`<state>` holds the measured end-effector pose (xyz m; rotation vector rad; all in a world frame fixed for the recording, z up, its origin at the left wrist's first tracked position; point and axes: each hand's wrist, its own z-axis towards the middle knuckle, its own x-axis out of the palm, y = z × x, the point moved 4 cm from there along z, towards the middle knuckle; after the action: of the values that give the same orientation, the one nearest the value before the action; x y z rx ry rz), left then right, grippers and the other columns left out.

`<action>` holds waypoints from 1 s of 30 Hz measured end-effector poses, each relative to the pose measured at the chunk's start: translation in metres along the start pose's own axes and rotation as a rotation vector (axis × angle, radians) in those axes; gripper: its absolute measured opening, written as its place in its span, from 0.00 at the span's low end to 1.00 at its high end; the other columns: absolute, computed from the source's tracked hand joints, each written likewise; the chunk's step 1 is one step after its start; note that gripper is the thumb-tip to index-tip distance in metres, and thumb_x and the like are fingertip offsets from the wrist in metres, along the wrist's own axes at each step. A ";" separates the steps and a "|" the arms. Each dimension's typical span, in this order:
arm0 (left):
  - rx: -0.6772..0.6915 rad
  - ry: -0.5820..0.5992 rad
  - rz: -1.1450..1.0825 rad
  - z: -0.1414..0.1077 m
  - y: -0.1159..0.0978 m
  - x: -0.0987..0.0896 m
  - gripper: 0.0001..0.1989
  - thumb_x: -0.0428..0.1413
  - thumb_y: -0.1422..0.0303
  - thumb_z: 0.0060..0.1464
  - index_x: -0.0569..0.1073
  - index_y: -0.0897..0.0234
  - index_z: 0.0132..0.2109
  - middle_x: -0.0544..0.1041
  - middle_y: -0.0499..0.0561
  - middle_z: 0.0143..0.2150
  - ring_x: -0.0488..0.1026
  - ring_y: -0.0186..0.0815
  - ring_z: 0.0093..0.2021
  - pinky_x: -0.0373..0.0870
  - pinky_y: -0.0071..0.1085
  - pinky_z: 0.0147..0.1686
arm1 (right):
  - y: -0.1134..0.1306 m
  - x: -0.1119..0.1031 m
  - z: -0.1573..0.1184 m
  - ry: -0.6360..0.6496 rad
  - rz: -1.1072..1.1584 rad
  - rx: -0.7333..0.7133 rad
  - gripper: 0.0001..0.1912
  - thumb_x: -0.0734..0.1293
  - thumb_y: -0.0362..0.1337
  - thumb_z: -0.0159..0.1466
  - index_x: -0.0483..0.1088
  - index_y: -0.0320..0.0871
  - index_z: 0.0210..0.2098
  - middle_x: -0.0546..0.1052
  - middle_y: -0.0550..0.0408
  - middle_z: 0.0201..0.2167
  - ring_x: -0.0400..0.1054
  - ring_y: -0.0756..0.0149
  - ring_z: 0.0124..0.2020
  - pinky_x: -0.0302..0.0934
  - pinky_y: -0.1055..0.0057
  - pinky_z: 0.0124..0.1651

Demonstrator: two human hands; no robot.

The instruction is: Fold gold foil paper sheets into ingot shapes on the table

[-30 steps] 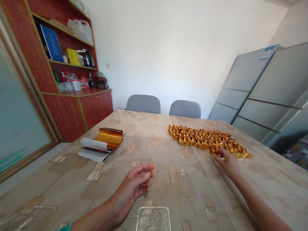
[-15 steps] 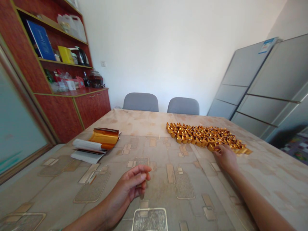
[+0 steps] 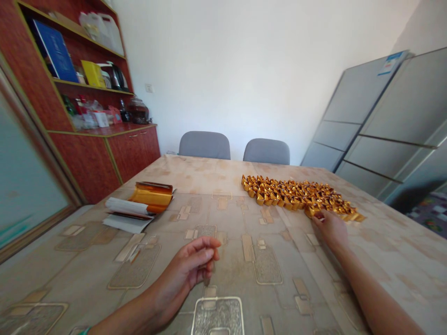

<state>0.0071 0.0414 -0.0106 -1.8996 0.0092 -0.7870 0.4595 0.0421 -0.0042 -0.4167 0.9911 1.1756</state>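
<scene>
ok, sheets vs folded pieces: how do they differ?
Form: the sheets are curled and loosely stacked; the pieces are folded into small peaked shapes, packed close together.
Color: the sheets show gold and whitish surfaces; the pieces look gold.
Contact: neither hand touches the sheets; the right hand is at the pieces' near edge.
Shared: shiny gold, on the table.

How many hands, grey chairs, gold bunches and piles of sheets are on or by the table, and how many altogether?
Left hand and right hand: 2
Left grey chair and right grey chair: 2
Gold bunch: 1 (its pieces overlap too much to count)
Pile of sheets: 1
Total: 6
</scene>
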 end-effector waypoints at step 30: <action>0.628 -0.579 0.540 -0.004 -0.127 -0.078 0.14 0.63 0.62 0.45 0.76 0.63 0.39 0.79 0.51 0.38 0.74 0.37 0.35 0.71 0.32 0.38 | -0.008 -0.001 0.001 0.096 0.101 0.011 0.14 0.60 0.39 0.56 0.78 0.46 0.31 0.82 0.49 0.31 0.75 0.52 0.33 0.63 0.63 0.34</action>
<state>-0.0985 0.1240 0.0542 -1.3565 -0.0738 0.1408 0.4671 0.0386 -0.0044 -0.4216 1.1124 1.2500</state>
